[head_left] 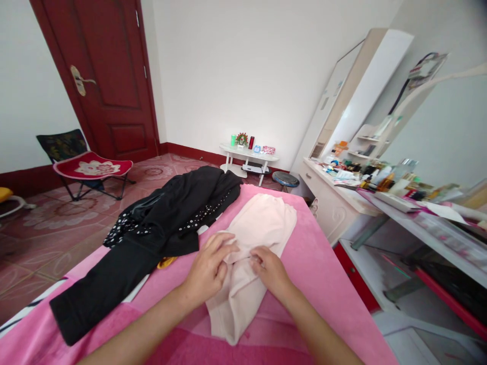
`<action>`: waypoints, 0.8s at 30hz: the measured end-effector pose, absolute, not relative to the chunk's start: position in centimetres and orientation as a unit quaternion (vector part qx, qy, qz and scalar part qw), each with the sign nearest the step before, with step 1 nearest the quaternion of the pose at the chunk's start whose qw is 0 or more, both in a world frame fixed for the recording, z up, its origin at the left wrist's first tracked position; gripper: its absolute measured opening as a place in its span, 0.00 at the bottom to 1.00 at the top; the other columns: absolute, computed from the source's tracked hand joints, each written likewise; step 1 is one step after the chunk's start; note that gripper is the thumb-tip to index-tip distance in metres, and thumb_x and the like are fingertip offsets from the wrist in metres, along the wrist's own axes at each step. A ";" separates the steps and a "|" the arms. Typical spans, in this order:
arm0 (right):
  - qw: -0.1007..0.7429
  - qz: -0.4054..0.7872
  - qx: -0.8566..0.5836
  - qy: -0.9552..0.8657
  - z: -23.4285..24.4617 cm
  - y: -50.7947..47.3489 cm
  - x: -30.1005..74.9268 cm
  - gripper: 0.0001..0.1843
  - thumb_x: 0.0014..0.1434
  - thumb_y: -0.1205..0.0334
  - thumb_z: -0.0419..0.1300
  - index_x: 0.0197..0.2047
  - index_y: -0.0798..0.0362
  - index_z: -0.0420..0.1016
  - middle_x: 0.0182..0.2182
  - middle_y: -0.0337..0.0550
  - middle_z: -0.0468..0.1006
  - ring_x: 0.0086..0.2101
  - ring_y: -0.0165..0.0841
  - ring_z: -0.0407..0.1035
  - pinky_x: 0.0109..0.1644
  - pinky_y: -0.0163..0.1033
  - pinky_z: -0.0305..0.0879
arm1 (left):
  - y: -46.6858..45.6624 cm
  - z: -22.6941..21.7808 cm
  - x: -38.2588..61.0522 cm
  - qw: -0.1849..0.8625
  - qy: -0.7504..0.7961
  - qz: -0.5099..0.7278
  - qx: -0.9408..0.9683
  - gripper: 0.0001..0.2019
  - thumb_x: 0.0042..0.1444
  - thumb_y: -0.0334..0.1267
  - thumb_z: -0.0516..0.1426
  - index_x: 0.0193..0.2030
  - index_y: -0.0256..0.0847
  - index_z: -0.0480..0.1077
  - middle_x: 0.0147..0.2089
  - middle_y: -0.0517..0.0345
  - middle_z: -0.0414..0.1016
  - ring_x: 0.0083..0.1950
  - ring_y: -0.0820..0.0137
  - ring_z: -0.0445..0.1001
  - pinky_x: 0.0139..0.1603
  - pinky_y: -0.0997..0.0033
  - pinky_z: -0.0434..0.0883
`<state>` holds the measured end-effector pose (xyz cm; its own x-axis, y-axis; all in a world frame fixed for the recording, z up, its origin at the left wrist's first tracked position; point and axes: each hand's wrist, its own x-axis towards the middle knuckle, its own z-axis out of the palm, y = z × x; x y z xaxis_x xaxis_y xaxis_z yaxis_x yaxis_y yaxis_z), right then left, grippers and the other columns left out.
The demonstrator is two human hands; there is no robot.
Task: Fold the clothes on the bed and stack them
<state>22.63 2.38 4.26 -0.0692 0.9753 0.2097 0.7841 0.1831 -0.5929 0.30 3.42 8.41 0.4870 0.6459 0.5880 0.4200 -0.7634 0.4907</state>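
A pale pink garment (262, 218) of soft cloth lies on the pink bedspread (304, 253), its lower part narrowing toward me in loose folds. My left hand (213, 263) rests on the garment's left side, fingers bent and apart over the cloth. On the other side, my right hand (269, 269) has its fingers curled in at a fold near the garment's middle. The cloth under both sets of fingertips is partly hidden. Left of my hands is a heap of black clothes (163, 218), some with white dots, with a black sleeve or leg stretched toward me.
A dressing table (327, 177) crowded with bottles stands to the right of the bed. Beyond the bed are a low white table (249, 152) and a round stool (285, 179). A folding chair (91, 165) stands by the red door (102, 76).
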 end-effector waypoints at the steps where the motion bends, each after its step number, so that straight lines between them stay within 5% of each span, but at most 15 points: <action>1: 0.258 0.151 -0.646 -0.703 4.4 2.6 22.1 0.09 0.54 0.64 0.55 0.38 0.51 0.73 0.37 0.42 0.73 0.36 0.32 0.68 0.42 0.36 0.61 | 3.3 8.5 0.9 0.150 0.304 0.374 0.863 0.24 0.45 0.23 0.48 0.48 0.46 0.68 0.58 0.55 0.62 0.59 0.64 0.62 0.59 0.60 0.61; 4: 0.170 0.101 -0.716 -0.670 4.5 2.6 21.1 0.08 0.53 0.57 0.58 0.35 0.51 0.71 0.34 0.42 0.72 0.35 0.34 0.68 0.39 0.36 0.61 | 3.5 8.0 2.2 0.142 0.321 0.277 0.894 0.23 0.48 0.29 0.53 0.52 0.49 0.67 0.60 0.55 0.61 0.59 0.61 0.62 0.58 0.60 0.62; 9: 0.134 -0.005 -0.745 -0.653 4.6 1.3 21.0 0.21 0.52 0.54 0.60 0.49 0.51 0.69 0.50 0.51 0.66 0.49 0.42 0.62 0.45 0.40 0.61 | 5.8 6.1 3.3 0.086 0.430 0.094 0.894 0.33 0.46 0.47 0.60 0.60 0.44 0.61 0.55 0.45 0.66 0.54 0.54 0.67 0.50 0.57 0.67; 14: 0.104 0.055 -0.674 -0.729 4.9 -0.1 22.2 0.24 0.54 0.74 0.49 0.50 0.44 0.72 0.49 0.43 0.69 0.49 0.36 0.62 0.47 0.37 0.60 | 8.0 5.5 4.2 0.080 0.446 0.037 0.891 0.17 0.51 0.48 0.56 0.44 0.40 0.72 0.42 0.46 0.72 0.45 0.57 0.72 0.44 0.61 0.68; 17: 0.162 0.116 -0.620 -0.758 4.6 -0.4 22.3 0.28 0.46 0.78 0.51 0.46 0.43 0.74 0.48 0.40 0.70 0.48 0.35 0.62 0.48 0.35 0.59 | 8.7 4.8 4.4 0.105 0.450 0.084 0.883 0.10 0.54 0.40 0.53 0.37 0.40 0.73 0.37 0.48 0.74 0.42 0.59 0.73 0.43 0.62 0.67; 21: 0.303 0.185 -0.612 -0.707 4.1 0.4 22.8 0.06 0.47 0.69 0.57 0.26 0.50 0.73 0.31 0.38 0.74 0.37 0.35 0.65 0.41 0.36 0.61 | 9.7 3.7 3.6 0.236 0.467 0.218 0.824 0.08 0.51 0.40 0.54 0.27 0.40 0.71 0.27 0.55 0.72 0.34 0.61 0.73 0.37 0.65 0.66; 24: 0.369 0.198 -0.627 -0.657 5.3 0.8 25.4 0.11 0.54 0.62 0.52 0.22 0.53 0.69 0.22 0.37 0.69 0.28 0.32 0.65 0.33 0.36 0.62 | 10.6 4.6 1.8 0.321 0.470 0.308 0.762 0.13 0.54 0.44 0.51 0.27 0.39 0.69 0.23 0.59 0.68 0.28 0.66 0.69 0.30 0.70 0.64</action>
